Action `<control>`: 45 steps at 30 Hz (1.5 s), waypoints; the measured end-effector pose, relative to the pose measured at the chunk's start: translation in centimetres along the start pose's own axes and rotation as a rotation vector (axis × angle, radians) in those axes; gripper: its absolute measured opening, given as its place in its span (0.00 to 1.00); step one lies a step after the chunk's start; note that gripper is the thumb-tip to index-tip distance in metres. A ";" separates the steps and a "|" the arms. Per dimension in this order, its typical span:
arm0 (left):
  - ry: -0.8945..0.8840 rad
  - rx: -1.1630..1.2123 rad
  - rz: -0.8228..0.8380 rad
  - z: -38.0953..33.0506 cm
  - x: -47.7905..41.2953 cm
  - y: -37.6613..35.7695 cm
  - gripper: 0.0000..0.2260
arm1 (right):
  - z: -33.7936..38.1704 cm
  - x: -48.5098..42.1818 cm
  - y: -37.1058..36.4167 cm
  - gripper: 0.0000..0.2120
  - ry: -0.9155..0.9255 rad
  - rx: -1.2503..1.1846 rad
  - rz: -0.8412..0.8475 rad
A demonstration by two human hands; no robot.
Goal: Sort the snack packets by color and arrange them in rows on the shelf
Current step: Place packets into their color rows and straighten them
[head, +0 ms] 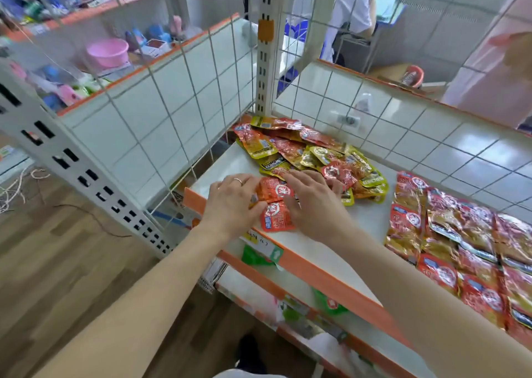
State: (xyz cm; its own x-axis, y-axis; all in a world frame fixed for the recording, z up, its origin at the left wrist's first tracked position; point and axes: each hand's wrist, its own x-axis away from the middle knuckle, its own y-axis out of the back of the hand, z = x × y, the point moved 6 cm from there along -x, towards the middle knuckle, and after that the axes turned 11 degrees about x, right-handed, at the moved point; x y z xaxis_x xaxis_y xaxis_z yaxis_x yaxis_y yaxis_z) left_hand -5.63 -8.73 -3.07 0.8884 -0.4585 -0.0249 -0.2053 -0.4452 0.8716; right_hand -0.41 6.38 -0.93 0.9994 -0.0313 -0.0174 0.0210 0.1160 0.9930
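Shelf (316, 251), right part, reaching the front edge: sorted rows (460, 251) of red packets. Front edge, left end: two loose red packets (277, 219), one behind the other. Left hand (230, 202) pinches their left ends with curled fingers. Right hand (313, 204) lies flat on them, fingers spread. Back left corner: mixed pile (311, 153), red and yellow-green.

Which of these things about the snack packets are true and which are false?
1. The left hand and right hand are on red packets near the shelf front. True.
2. The pile at the back is all one colour. False: red and yellow packets are mixed.
3. The pink bowl sits on this shelf. False: it is on another shelf, behind the wire.
4. Rows of packets lie on the right. True.
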 end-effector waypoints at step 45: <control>0.608 1.682 -0.023 2.8 7.1 1.4 0.13 | 0.4 -1.0 3.5 0.06 0.014 0.001 -0.559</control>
State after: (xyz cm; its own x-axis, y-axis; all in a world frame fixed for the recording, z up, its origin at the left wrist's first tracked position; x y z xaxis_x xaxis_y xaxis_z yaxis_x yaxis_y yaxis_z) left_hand -0.78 -14.70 -3.40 0.8283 -0.2953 0.4761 -0.0031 -0.8523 -0.5231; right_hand -1.36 6.39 2.60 0.8365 -0.0748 -0.5429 0.5478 0.0849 0.8323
